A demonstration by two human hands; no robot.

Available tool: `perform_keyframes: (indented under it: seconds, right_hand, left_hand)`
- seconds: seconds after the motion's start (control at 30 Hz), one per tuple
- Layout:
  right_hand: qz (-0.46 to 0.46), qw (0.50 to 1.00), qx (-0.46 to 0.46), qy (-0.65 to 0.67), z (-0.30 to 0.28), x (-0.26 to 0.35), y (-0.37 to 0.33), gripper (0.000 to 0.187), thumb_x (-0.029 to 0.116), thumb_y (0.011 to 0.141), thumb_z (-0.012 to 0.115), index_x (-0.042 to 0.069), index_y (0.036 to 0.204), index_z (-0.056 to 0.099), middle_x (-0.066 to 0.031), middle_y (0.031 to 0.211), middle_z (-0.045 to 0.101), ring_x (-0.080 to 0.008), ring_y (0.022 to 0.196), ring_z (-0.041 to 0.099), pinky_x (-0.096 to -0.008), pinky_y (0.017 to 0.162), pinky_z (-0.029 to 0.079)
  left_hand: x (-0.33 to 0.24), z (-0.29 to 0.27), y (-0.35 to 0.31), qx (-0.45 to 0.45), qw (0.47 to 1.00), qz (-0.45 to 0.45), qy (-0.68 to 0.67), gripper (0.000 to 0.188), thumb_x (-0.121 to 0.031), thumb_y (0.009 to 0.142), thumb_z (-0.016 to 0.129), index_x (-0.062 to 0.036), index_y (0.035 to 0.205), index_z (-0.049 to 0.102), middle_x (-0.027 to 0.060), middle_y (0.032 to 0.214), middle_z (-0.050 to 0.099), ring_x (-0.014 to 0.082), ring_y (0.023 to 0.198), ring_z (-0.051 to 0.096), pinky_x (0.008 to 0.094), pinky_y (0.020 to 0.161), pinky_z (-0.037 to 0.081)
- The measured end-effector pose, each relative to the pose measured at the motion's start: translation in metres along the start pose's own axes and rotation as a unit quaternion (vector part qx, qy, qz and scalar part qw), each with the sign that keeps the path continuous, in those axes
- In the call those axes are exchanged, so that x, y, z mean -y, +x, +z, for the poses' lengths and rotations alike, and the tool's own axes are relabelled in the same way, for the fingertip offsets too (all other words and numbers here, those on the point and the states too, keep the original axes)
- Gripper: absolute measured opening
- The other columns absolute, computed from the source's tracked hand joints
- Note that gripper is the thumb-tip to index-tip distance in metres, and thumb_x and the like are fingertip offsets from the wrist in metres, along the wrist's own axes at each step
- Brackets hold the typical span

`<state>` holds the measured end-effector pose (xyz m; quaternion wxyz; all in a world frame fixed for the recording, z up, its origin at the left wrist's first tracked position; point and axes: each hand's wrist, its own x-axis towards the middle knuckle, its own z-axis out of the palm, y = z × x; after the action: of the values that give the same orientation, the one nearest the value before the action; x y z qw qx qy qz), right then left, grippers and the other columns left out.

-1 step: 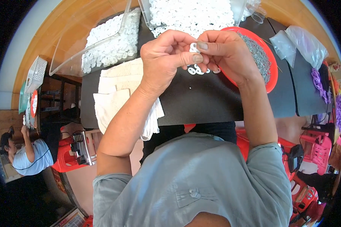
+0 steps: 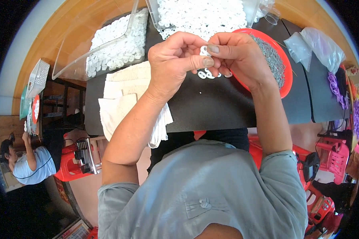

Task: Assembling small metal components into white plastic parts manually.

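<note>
Above the black table (image 2: 215, 107), my left hand (image 2: 169, 61) pinches a small white oval plastic piece with holes (image 2: 204, 50) between thumb and fingers. Close against it, my right hand (image 2: 241, 55) has its thumb and fingertips pressed together at the piece's edge. Whatever those right fingertips hold, if anything, is hidden. Several similar white pieces (image 2: 206, 75) lie on the table just below my hands. Beside my right wrist stands a red bowl (image 2: 288, 81) with many small grey metal parts (image 2: 272, 59), partly covered by my hand.
A clear bin (image 2: 152, 16) heaped with white pieces stands at the back, some spilling in front. Another clear bin (image 2: 70, 68) is at the left. Cream cloths (image 2: 117, 105) hang over the near edge. Plastic bags (image 2: 323, 47) lie right. Another person (image 2: 34, 165) sits far left.
</note>
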<state>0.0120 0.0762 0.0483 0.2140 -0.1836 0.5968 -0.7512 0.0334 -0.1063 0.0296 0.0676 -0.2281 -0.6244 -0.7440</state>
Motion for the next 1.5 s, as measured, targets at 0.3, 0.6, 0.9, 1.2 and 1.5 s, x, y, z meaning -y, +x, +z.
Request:
perform_keyframes:
  seconds: [0.3, 0.6, 0.9, 1.2, 1.5]
  right_hand:
    - [0.018, 0.999, -0.005, 0.032, 0.007, 0.001, -0.004, 0.018, 0.015, 0.089, 0.063, -0.002, 0.085, 0.06, -0.0035, 0.065, 0.057, -0.0103, 0.052, 0.055, -0.0174, 0.041, 0.031]
    - [0.013, 0.997, -0.002, 0.077, 0.014, -0.003, -0.003, 0.019, 0.016, 0.09, 0.063, -0.002, 0.083, 0.058, -0.0013, 0.063, 0.049, -0.0115, 0.053, 0.053, -0.018, 0.041, 0.026]
    - [-0.002, 0.997, -0.053, 0.051, 0.026, 0.001, 0.005, 0.021, 0.017, 0.09, 0.061, 0.001, 0.079, 0.055, -0.0029, 0.065, 0.051, -0.016, 0.057, 0.055, -0.0213, 0.046, 0.031]
    - [-0.202, 0.95, -0.116, -0.207, 0.086, 0.071, 0.128, 0.012, 0.013, 0.078, 0.071, 0.004, 0.074, 0.065, -0.0086, 0.067, 0.063, -0.0147, 0.058, 0.058, -0.0301, 0.052, 0.046]
    - [-0.361, 0.841, -0.082, -0.395, 0.047, 0.023, 0.125, 0.019, 0.01, 0.072, 0.069, -0.004, 0.084, 0.066, -0.01, 0.071, 0.066, -0.0219, 0.068, 0.061, -0.0331, 0.064, 0.049]
  left_hand:
    - [-0.002, 0.004, -0.004, -0.002, 0.998, 0.014, -0.061, 0.027, -0.001, 0.073, 0.078, 0.0025, 0.095, 0.063, 0.0046, 0.077, 0.062, 0.009, 0.063, 0.056, 0.0198, 0.052, 0.046]
    - [-0.002, 0.002, -0.003, -0.007, 0.996, 0.005, -0.087, 0.025, -0.002, 0.074, 0.078, 0.0021, 0.093, 0.063, 0.0062, 0.078, 0.064, 0.0093, 0.062, 0.057, 0.0205, 0.051, 0.045]
    - [0.008, -0.011, 0.01, -0.042, 0.998, -0.022, -0.036, 0.021, -0.001, 0.076, 0.074, 0.0031, 0.094, 0.064, 0.0081, 0.077, 0.065, 0.0116, 0.06, 0.059, 0.023, 0.05, 0.045]
    - [0.021, -0.051, 0.024, -0.084, 0.944, -0.087, 0.306, 0.021, -0.017, 0.072, 0.076, 0.0006, 0.075, 0.065, 0.0089, 0.06, 0.059, 0.0175, 0.056, 0.058, 0.0315, 0.056, 0.047]
    - [0.018, -0.041, 0.015, 0.075, 0.783, -0.123, 0.605, 0.019, -0.012, 0.073, 0.061, 0.0024, 0.084, 0.068, 0.0216, 0.09, 0.067, 0.037, 0.09, 0.065, 0.0452, 0.077, 0.05]
